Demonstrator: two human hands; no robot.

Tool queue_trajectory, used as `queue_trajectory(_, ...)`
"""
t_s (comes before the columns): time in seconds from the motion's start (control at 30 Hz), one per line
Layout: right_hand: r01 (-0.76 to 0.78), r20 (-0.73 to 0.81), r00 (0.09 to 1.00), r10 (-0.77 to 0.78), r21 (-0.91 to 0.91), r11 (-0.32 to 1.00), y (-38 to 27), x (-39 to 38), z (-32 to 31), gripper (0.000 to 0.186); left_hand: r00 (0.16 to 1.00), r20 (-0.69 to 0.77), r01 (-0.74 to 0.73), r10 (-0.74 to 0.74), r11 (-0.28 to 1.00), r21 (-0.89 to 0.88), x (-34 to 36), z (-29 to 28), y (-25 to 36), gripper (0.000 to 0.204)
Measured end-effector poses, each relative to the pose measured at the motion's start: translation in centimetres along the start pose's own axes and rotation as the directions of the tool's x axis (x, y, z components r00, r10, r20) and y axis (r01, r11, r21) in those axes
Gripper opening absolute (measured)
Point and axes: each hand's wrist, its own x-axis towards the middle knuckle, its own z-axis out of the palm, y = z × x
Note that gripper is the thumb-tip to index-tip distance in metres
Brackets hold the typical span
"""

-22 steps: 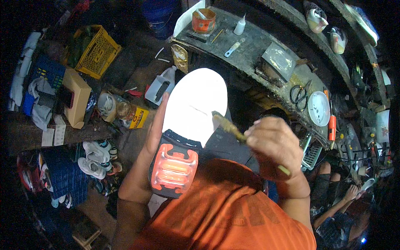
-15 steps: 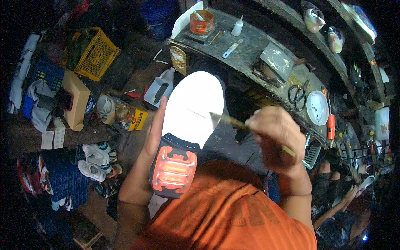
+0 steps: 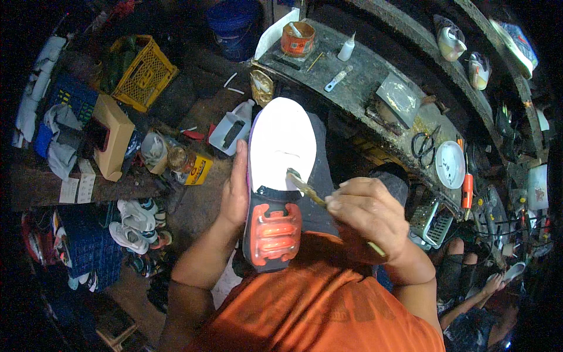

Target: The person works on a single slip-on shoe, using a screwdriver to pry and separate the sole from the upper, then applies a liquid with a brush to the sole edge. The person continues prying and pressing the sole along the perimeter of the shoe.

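Note:
My left hand grips a shoe along its left edge, thumb upright beside it; the other fingers are hidden behind. The shoe's underside faces up. Its front part is bright white, and the dark heel part carries an orange-red ribbed piece. In my right hand a thin-handled brush is pinched, its handle end sticking out below the fist. The brush's dark tip touches the lower edge of the white area, near the dark heel part.
A long workbench curves along the right, bearing an orange tin, a small squeeze bottle, scissors and a white plate. At left stand a yellow crate and a glass jar. Another person's hand shows at lower right.
The brush has moved down and left, from the middle of the white area to its lower edge. The shoe sits slightly further right and more upright in view.

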Motion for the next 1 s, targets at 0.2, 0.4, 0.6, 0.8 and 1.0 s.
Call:
queue_trajectory(0.2, 0.104, -0.015, 0.994, -0.104, 0.019, 0.994, 0.8, 1.2, 1.8, 0.034, 0.995, 0.012, -0.1, 0.101, 0.992, -0.071, -0.5, -0.1, -0.4, 0.078)
queue_trajectory(0.4, 0.021, 0.049, 0.999, -0.022, 0.023, 1.0, 1.6, 1.7, 1.3, 0.032, 0.992, -0.003, -0.126, 0.126, 0.988, -0.09, -0.3, -1.7, 0.3, 0.077)
queue_trajectory(0.6, 0.06, 0.073, 0.995, -0.07, 0.125, 0.99, 1.0, 1.8, 1.8, 0.034, 0.977, -0.016, -0.208, 0.211, 0.973, 0.095, -1.0, -0.7, 0.0, 0.077)
queue_trajectory(0.8, -0.12, 0.007, 0.993, 0.12, 0.099, 0.988, 0.4, 1.2, 2.1, 0.021, 0.94, -0.162, -0.294, 0.3, 0.954, 0.058, -0.8, -3.3, -1.9, 0.075)
queue_trajectory(1.0, -0.111, -0.018, 0.993, 0.117, 0.201, 0.973, -0.4, 0.5, 2.4, 0.025, 0.837, -0.043, -0.506, 0.546, 0.801, 0.321, -0.1, -4.2, -4.6, 0.077)
